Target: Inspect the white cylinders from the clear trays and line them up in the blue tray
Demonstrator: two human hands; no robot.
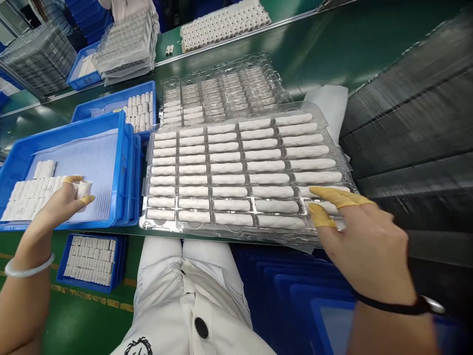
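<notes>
My left hand (pixel 61 199), with yellow finger covers, reaches into a blue tray (pixel 121 162) at left. Its thumb and fingers pinch a short white cylinder (pixel 84 188) at the end of a block of white cylinders (pixel 27 197) on a ribbed sheet. On the bench, a clear plastic tray (pixel 236 229) carries columns of white rolls (pixel 194 178) in its slots. My right hand (pixel 364 227), also with yellow finger covers, is at that tray's lower right corner. Its thumb and fingers close around a white roll (pixel 327 207) in the last column, partly hidden by the hand.
Behind lies another clear tray (pixel 229 93), partly filled. A blue bin (pixel 111 101) of white cylinders stands at back left, near stacked clear trays (pixel 127 47). Dark stacked sheets (pixel 410 113) rise at right. Below are a blue crate (pixel 88 261) and blue bins (pixel 295 291).
</notes>
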